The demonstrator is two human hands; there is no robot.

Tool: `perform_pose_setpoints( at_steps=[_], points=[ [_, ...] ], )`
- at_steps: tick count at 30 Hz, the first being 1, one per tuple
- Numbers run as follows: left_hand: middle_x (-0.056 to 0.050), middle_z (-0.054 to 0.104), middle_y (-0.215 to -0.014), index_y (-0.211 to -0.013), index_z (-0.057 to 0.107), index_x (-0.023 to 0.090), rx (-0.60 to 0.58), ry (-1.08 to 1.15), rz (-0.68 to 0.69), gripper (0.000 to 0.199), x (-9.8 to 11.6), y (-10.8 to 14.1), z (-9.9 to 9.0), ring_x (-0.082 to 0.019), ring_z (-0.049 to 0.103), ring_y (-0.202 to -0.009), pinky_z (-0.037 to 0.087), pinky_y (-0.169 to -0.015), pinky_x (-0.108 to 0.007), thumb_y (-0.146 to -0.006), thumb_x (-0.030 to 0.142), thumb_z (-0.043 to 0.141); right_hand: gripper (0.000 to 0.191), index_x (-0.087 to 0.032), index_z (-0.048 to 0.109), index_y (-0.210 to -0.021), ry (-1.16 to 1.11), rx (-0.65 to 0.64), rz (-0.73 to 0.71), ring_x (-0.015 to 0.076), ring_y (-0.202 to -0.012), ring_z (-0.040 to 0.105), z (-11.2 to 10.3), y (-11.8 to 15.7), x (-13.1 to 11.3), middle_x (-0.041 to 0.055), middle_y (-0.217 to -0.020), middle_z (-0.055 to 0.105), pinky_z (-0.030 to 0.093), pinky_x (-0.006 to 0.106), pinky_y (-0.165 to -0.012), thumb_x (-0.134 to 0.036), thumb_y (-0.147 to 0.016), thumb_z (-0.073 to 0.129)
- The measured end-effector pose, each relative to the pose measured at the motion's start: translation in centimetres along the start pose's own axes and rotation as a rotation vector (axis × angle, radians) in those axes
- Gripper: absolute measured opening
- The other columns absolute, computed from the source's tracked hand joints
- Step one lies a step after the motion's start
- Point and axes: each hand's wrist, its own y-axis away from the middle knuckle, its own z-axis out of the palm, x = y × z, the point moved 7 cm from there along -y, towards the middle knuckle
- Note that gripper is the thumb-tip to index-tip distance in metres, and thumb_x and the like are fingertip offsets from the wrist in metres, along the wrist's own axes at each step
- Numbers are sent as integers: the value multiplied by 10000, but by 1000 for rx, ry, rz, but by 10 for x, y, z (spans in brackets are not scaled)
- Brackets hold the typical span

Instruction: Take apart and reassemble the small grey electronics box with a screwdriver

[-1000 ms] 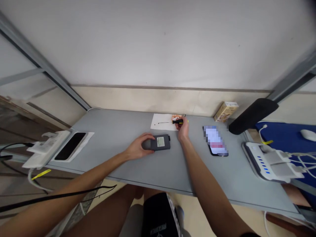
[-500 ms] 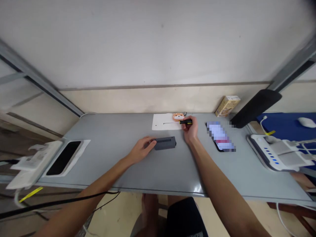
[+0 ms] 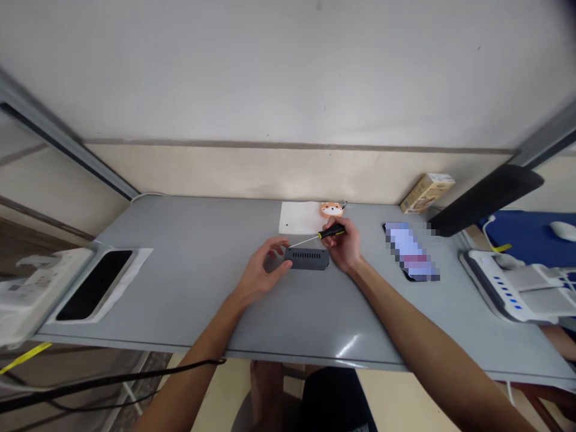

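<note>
A small dark grey box with a row of vent slots (image 3: pixel 306 258) stands on its edge on the grey table (image 3: pixel 225 312). My left hand (image 3: pixel 261 267) holds its left end, fingers curled around it. My right hand (image 3: pixel 345 246) grips a screwdriver with a black and yellow handle (image 3: pixel 330 231). Its thin metal shaft (image 3: pixel 303 241) slants down to the left, tip just above the box's top left corner. Behind them lies a white paper sheet (image 3: pixel 299 217) with a small orange animal-shaped item (image 3: pixel 332 209) at its right corner.
A phone with a lit screen (image 3: pixel 410 251) lies right of my right hand. A small cardboard carton (image 3: pixel 427 192) and a black lamp head (image 3: pixel 488 199) are at the back right. A white charging hub (image 3: pixel 508 285) sits far right. A black phone on white wrap (image 3: pixel 94 284) lies far left.
The box went from lying flat to standing on its edge. My right hand lifted the screwdriver off the paper and brought it down-left to the box. The camera view shifted.
</note>
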Motion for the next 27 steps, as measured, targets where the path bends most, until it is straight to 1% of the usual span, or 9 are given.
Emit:
perform_pose_setpoints(
  at_steps=[3,8,10,13,16,19,22,27],
  points=[
    [-61,680,-1216,-1298,572,263,34,-76,29,387,3,3,-1,-194,620,-994,502,-943,-367,-941,386,656,256,-191,572,-649,27,-9,16,71,-452,315,-1,-3,1,-24,-570,447,203,260,-462,-376,-825,569],
    [-62,679,-1079,-1293,587,244,163,-306,76,379,9,8,-7,-193,610,-911,520,-899,-365,-944,382,638,257,-194,560,-651,9,-5,23,69,-444,304,-2,-4,-1,-25,-562,461,210,253,-464,-387,-821,565],
    [-70,678,-1101,-1317,580,241,155,-376,126,405,13,9,-3,-203,628,-937,525,-918,-371,-943,383,642,255,-194,560,-647,-4,-5,29,70,-441,306,-3,-4,0,-29,-549,446,213,251,-461,-384,-817,569],
    [-86,685,-1205,-1337,574,244,96,-444,196,414,18,10,5,-228,656,-1036,517,-993,-397,-949,376,634,245,-193,568,-644,-12,0,30,69,-438,308,-4,-5,0,-29,-553,446,212,251,-457,-374,-808,578],
    [-92,692,-1226,-1369,563,246,74,-490,184,448,15,10,10,-247,660,-1084,517,-1009,-406,-951,394,626,240,-193,572,-652,3,-9,34,68,-445,315,-5,-6,1,-25,-577,471,214,253,-459,-375,-808,577],
    [-88,699,-1164,-1407,539,237,92,-511,153,516,12,12,9,-233,669,-1001,534,-958,-382,-934,416,640,247,-192,578,-666,0,-36,33,68,-449,326,-2,-5,0,-28,-581,473,227,252,-466,-385,-819,567],
    [-78,698,-1092,-1421,524,224,112,-520,149,556,10,13,8,-221,669,-934,534,-931,-366,-918,424,652,258,-194,588,-674,2,-44,40,71,-447,332,-1,-4,0,-28,-579,478,229,253,-462,-400,-827,572],
    [-86,697,-1094,-1448,492,201,129,-518,153,584,13,15,8,-216,668,-906,536,-903,-358,-928,425,637,248,-190,594,-667,-5,-33,55,73,-446,348,-1,-4,2,-20,-578,502,224,252,-441,-380,-827,586]
  ],
)
